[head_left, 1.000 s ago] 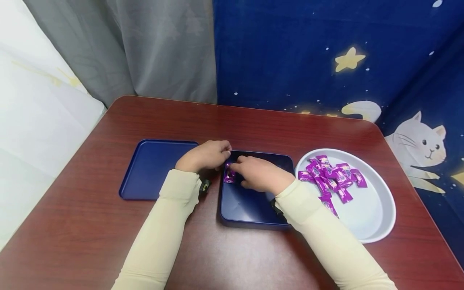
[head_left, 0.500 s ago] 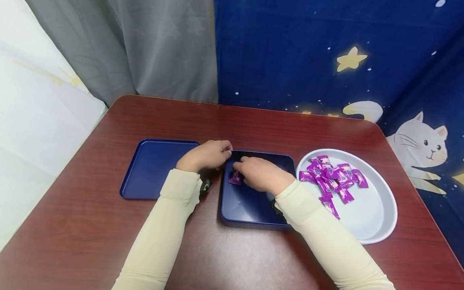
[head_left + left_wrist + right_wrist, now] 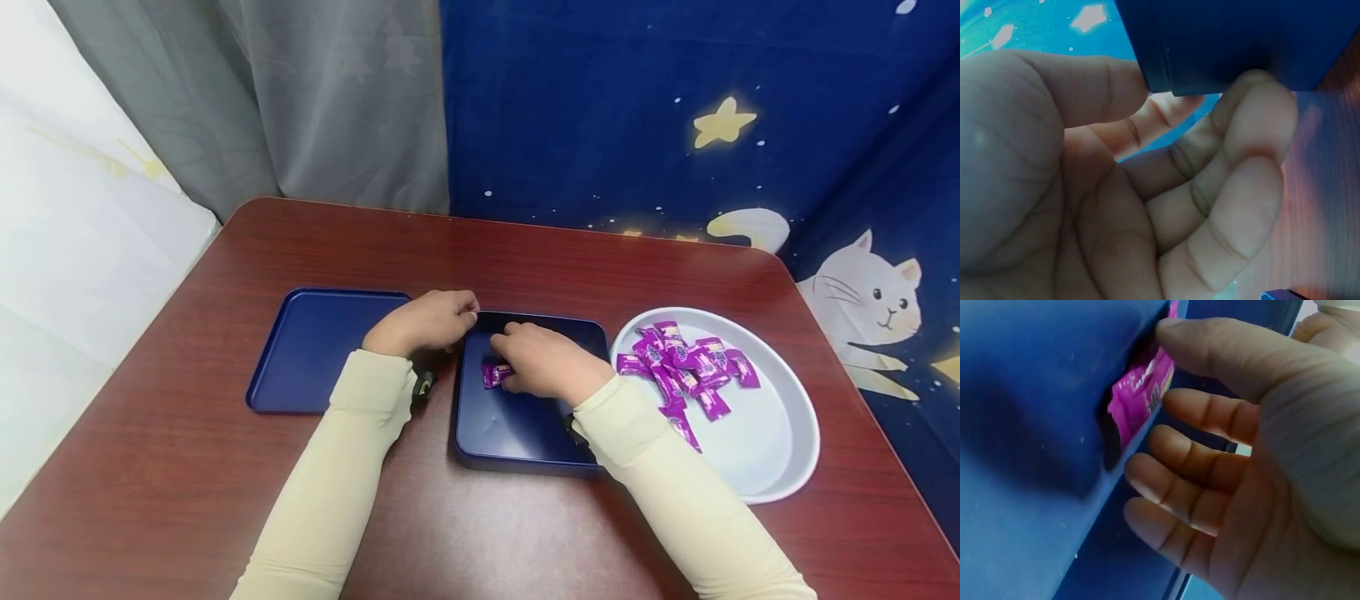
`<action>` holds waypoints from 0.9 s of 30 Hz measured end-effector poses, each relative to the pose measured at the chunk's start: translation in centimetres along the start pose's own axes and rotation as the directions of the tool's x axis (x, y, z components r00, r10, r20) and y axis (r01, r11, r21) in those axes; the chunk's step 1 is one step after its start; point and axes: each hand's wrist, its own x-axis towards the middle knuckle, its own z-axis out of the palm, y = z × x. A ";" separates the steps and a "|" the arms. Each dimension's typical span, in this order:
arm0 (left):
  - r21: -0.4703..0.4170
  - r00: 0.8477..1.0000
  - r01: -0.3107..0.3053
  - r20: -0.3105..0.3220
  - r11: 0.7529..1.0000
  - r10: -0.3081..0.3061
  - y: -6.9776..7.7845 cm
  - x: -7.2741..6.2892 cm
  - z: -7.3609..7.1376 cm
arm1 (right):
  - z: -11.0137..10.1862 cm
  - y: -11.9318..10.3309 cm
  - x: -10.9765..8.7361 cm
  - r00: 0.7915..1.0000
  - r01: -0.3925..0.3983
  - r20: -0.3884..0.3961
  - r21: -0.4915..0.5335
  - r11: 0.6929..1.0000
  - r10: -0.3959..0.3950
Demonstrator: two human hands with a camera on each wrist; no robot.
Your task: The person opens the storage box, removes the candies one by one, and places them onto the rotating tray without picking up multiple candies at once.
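Observation:
Inside the dark blue box [image 3: 517, 437], my right hand [image 3: 551, 362] pinches a purple-wrapped candy [image 3: 493, 375] between thumb and index finger. The right wrist view shows the candy [image 3: 1141, 394] from close by, low over the blue floor, with the other fingers loosely bent beside it. My left hand [image 3: 427, 323] is at the box's far left corner. In the left wrist view, its thumb and curled fingers hold the corner of the box [image 3: 1235, 44].
A white oval tray [image 3: 780, 417] with a heap of purple candies [image 3: 686, 367] stands right of the box. Left of it lies a flat blue lid [image 3: 322, 350], partly behind the left arm. Curtains hang behind the brown table [image 3: 525, 533].
The candy has shifted from beside the box's left wall a little rightward and has turned from upright to crosswise. My right hand moved slightly right with it. The left hand stayed put.

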 end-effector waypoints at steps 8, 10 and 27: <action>0.003 1.000 -0.003 0.000 1.000 0.003 -0.2 0.1 0.0 | 0.5 -0.3 0.9 0.995 0.094 -0.013 -0.035 0.995 -0.095; 0.002 1.000 -0.005 0.000 1.000 0.005 -0.2 0.2 0.0 | 0.6 -0.3 1.0 0.995 0.101 -0.002 -0.037 0.994 -0.101; 0.009 1.000 -0.012 -0.020 1.000 0.012 -0.3 0.4 0.4 | -1.5 0.4 -1.1 0.999 -0.029 0.024 0.091 0.995 0.027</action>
